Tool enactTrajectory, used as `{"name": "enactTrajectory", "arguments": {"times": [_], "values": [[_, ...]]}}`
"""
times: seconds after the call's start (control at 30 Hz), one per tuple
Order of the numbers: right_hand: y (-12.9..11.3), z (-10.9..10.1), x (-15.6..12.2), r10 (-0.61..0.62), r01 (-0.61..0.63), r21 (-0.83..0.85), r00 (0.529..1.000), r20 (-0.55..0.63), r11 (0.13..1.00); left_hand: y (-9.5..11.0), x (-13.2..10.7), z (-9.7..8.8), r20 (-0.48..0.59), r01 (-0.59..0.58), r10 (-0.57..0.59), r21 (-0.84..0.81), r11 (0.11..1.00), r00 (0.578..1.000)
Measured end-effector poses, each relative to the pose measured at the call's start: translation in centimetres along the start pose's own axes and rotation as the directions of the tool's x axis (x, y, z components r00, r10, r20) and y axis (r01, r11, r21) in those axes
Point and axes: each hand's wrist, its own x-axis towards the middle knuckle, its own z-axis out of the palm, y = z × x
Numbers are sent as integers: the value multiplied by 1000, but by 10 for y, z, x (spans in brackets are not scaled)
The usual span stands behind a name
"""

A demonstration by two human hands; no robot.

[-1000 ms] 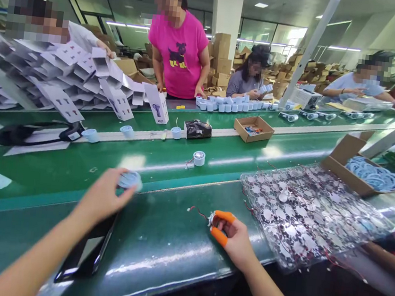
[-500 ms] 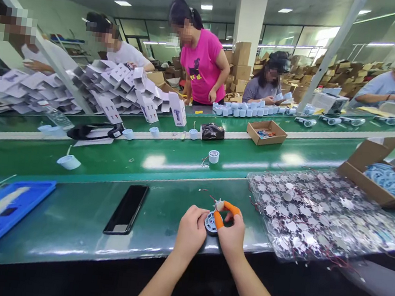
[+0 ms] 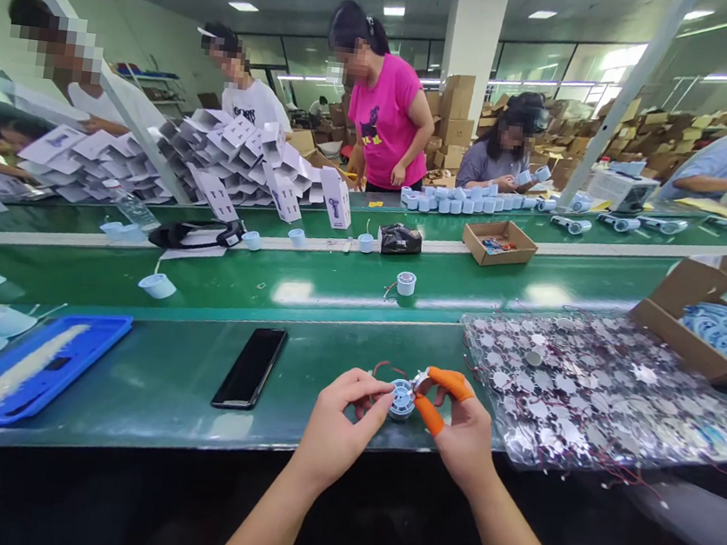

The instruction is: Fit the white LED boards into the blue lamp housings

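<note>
My left hand [image 3: 338,423] pinches a small round pale-blue plastic part [image 3: 401,398] above the near edge of the green bench [image 3: 146,388]. My right hand [image 3: 459,428], with orange finger cots on thumb and forefinger, grips a small star-shaped metal piece [image 3: 420,379] with thin red wires and presses it against the top of the blue part. Both hands meet at that part, fingers closed.
A black phone [image 3: 250,366] lies left of my hands and a blue tray [image 3: 31,366] farther left. A clear sheet of several star-shaped wired pieces [image 3: 592,390] spreads at right, beside a cardboard box of blue rings [image 3: 711,334]. Round parts ride the conveyor [image 3: 335,291]. Several people work opposite.
My left hand came back from the conveyor with the blue part and joined my right hand. Both hands have since lifted slightly, and the wired piece now sits on the part.
</note>
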Motion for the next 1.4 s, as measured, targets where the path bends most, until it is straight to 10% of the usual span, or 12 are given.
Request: {"name": "enactTrajectory", "arguments": {"times": [0.63, 1.4], "values": [[-29, -19, -5, -31, 129, -309, 952, 305, 942, 10, -12, -2, 34, 75, -73, -52, 996, 997], [-29, -20, -10, -31, 155, -389, 951, 307, 908, 4, -22, 6, -32, -3, 7, 126, 992, 999]]}}
